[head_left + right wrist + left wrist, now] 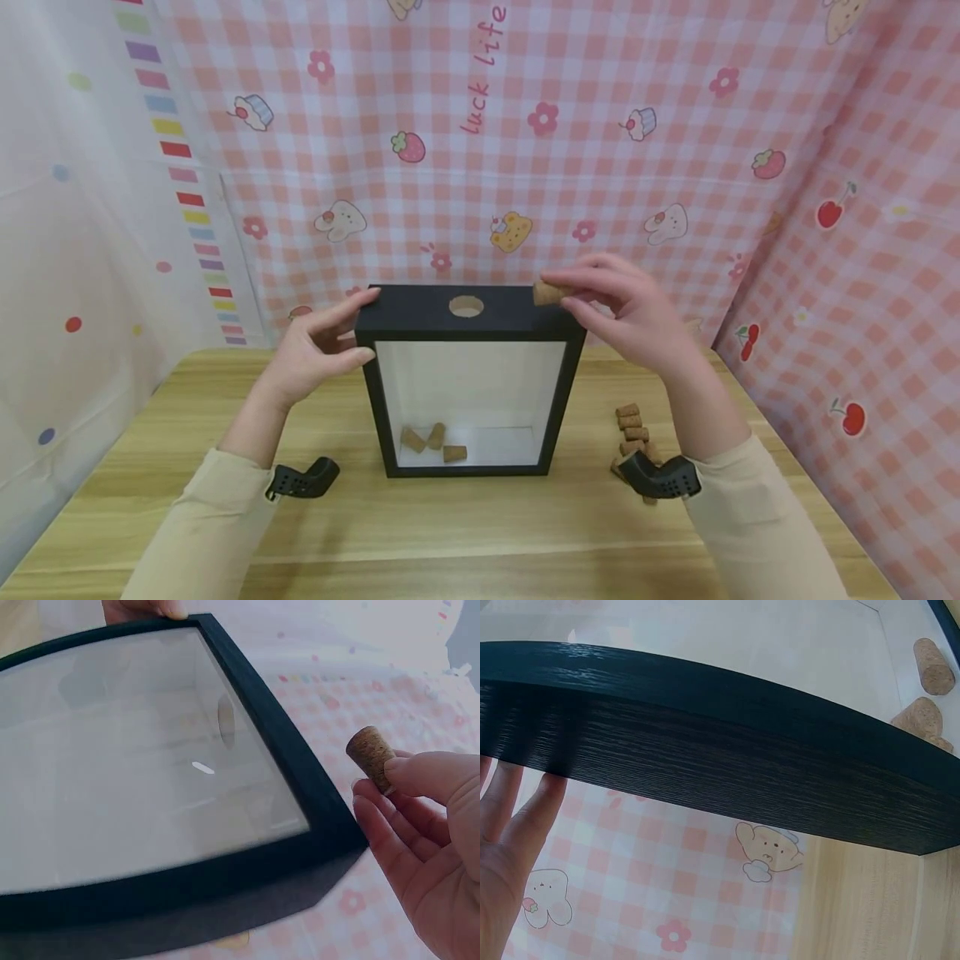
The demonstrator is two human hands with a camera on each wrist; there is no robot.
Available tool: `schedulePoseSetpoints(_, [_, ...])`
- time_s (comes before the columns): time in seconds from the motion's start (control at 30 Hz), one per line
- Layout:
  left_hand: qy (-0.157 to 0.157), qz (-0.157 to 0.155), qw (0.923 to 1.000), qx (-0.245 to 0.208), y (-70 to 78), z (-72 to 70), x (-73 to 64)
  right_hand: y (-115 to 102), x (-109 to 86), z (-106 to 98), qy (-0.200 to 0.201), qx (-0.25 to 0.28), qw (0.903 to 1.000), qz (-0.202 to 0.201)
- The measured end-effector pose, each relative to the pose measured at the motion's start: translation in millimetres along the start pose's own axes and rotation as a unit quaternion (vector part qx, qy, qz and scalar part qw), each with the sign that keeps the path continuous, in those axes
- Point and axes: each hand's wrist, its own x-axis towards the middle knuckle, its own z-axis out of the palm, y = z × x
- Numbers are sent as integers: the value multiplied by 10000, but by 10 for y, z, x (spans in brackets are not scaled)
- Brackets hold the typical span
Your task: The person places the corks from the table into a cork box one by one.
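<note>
A black shadow box frame (472, 329) with a clear front stands upright on the table, a round hole (466, 307) in its top. My left hand (315, 342) grips its upper left corner, thumb at the front edge and fingers reaching to the back. Between thumb and fingertips, my right hand (626, 308) pinches a cork (371, 756) over the right end of the box's top, to the right of the hole. Inside the box, a few corks (454, 453) lie on the white floor; two of them (933, 667) also show in the left wrist view.
A loose pile of corks (634, 435) lies on the wooden table (480, 533) right of the box, partly hidden by the black wrist camera (663, 477). Behind the table hangs a pink checked cloth (480, 200), with another at the right side.
</note>
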Motion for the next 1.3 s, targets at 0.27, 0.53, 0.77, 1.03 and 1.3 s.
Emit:
schedulePoseSetpoints(0.27, [20,-66,9999,87,-1,-5,1,-32,236,173,-430,-485,9969,-445])
schedulePoseSetpoints(0.53, [29,-37,9999,99,18,9,-7,-39,434,309,-1012,-740,9914,-374])
schedulePoseSetpoints(0.77, [8,-26,10000,41,19,11,-6,-57,550,384,-1340,-1160,9841,-75])
schedulePoseSetpoints(1.03, [26,-75,9998,204,-2,-4,0,-32,615,430,-1449,-1227,9817,108])
schedulePoseSetpoints(1.3, [18,-76,9996,254,-10,-11,-8,-46,688,473,-1693,-1282,9772,2])
